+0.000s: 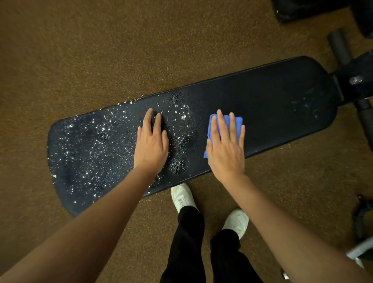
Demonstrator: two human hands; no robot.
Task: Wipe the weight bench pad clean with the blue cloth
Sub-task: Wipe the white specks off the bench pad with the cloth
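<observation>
The bench pad is a long, dark slab with rounded ends and a pebbled, leather-like skin, lying slantwise across a brown speckled carpet. Its left half is strewn with white specks and crumbs, thickest toward the near-left end, while the right half looks dark and mostly smooth, with only a few faint smears near the far end. The blue cloth, a soft folded rag, lies on the middle of the pad under the right hand, which presses it flat with straight, slightly spread fingers; only the cloth's top edge and left side show past the hand. The left hand rests flat and empty on the pad just beside it, fingers straight, among the white specks, and the padding dimples around it. At the pad's far right end, a black metal frame joint meets two round foam rollers sticking out to either side. Below the pad's near edge stand two white shoes and black trouser legs. More dark padded gear sits at the top right corner, and a pale metal bar shows at the right edge.
</observation>
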